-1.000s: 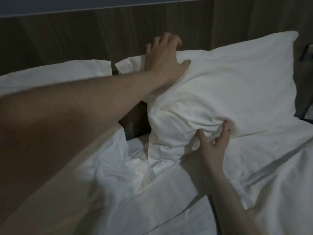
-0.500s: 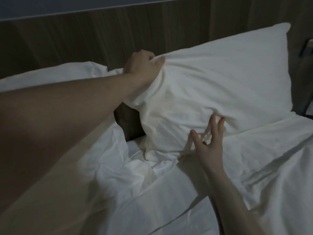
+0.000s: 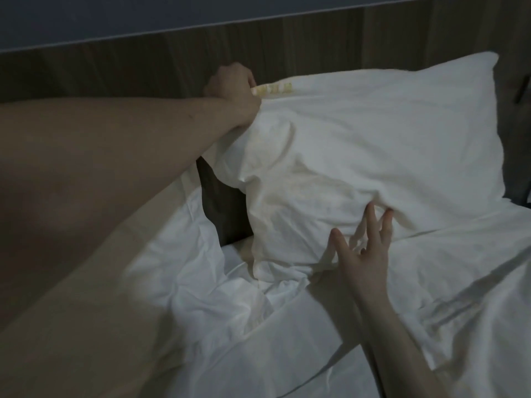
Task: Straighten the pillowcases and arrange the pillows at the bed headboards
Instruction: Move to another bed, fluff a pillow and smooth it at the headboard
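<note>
Your left hand is fisted on the top-left corner of the pillow, which leans on the headboard with its long axis running right, while your right hand, fingers spread, only touches its lower edge.

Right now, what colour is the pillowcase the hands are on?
White, with faint yellowish marking along the top edge of the pillowcase, near the left hand. Only the head view shows it.

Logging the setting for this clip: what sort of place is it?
Probably a hotel bedroom: a white pillow with yellow lettering on its edge, rumpled white bedding, and a wood-panel headboard under a grey wall.
</note>
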